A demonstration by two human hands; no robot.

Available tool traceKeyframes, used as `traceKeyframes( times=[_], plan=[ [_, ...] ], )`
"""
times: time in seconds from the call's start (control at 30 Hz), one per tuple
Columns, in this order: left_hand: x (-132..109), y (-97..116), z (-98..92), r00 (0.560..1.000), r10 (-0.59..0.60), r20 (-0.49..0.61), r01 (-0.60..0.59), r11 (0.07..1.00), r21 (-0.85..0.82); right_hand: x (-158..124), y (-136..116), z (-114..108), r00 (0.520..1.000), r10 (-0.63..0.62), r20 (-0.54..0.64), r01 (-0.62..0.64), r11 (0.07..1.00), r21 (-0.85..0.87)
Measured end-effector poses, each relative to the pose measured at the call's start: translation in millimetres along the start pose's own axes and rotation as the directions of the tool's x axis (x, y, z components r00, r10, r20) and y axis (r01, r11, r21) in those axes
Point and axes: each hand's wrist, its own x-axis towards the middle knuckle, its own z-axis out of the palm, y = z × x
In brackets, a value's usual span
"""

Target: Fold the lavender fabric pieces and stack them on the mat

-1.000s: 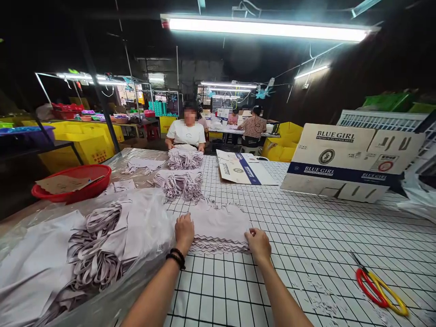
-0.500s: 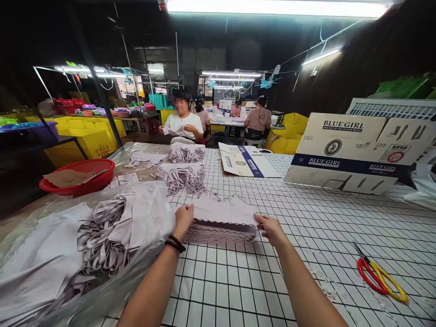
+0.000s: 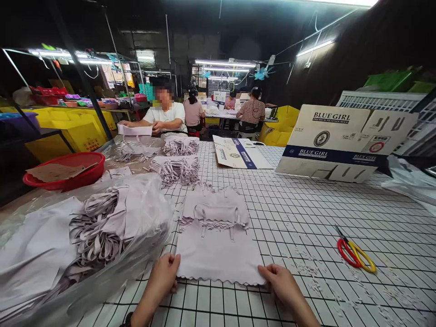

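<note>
— Two bare hands, one strappy top (image 3: 220, 259) between them. Position?

— Flat on the grid-patterned table (image 3: 306, 209), nearest the wearer, its far end against a single stack (image 3: 218, 195) of like pieces.

— Fingers?

— Left hand (image 3: 164, 274): thumb and fingers pinched narrow on the near left corner. Right hand (image 3: 281, 282): same grip, near right corner.

— Other counts?

— Two strap-fringed bundles (image 3: 175, 169) beyond the stack, one behind the other. One clear plastic bag (image 3: 153, 227), left, with more such cloth. One pair of scissors (image 3: 346, 241), right; one handle loop red, one yellow. One red basin (image 3: 64, 184). Four co-workers (image 3: 172, 118) visible, the closest in a white shirt.

— Writing?

— Two cartons. Upright carton (image 3: 337, 127): "BLUE GIRL", "PREMIUM PILSENER BEER" beneath; brand repeated on a navy band. Flat carton (image 3: 235, 153): navy band also, lettering too small to read.

— Look of the top?

— Pale lilac-grey, smooth, pulled nearly flat. Wavy near edge, two thin straps at the far end.
</note>
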Motion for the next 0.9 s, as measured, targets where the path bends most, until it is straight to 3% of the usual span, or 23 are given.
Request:
traceKeyframes(
  times=[0.2, 0.37, 0.47, 0.53, 0.63, 0.67, 0.7, 0.8, 0.9],
  plan=[
    [-13, -17, -3.9, 1.000, -0.011, 0.026, 0.006, 0.981, 0.195, -21, 26, -4, 0.999, -0.047, -0.024, 0.041, 0.979, -0.200],
    [-18, -34, -10.4, 0.989, 0.146, 0.023, -0.140, 0.875, 0.463, -32, 33, -8, 0.995, -0.090, -0.037, 0.069, 0.922, -0.380],
    [-23, -31, -11.5, 0.969, 0.247, -0.027, -0.189, 0.802, 0.566, -27, 12, -16, 0.987, -0.135, -0.084, 0.082, 0.883, -0.463],
    [-17, -16, -7.6, 0.926, 0.372, -0.064, -0.278, 0.787, 0.550, -13, -16, -17, 0.973, -0.194, -0.125, 0.108, 0.861, -0.497],
    [17, 25, 3.8, 0.799, 0.590, -0.112, -0.478, 0.737, 0.478, 27, -66, -8, 0.933, -0.332, -0.137, 0.225, 0.838, -0.496],
    [35, 40, 7.8, 0.766, 0.622, -0.163, -0.493, 0.731, 0.472, 43, -79, -1, 0.916, -0.375, -0.144, 0.265, 0.833, -0.485],
    [53, 54, 11.2, 0.759, 0.617, -0.208, -0.473, 0.742, 0.475, 58, -91, 6, 0.903, -0.401, -0.154, 0.285, 0.827, -0.484],
    [101, 85, 16.0, 0.831, 0.487, -0.268, -0.324, 0.816, 0.479, 94, -110, 23, 0.915, -0.356, -0.191, 0.225, 0.841, -0.491],
    [125, 93, 16.1, 0.846, 0.457, -0.272, -0.296, 0.830, 0.473, 109, -114, 29, 0.928, -0.286, -0.238, 0.148, 0.870, -0.470]
  ],
)
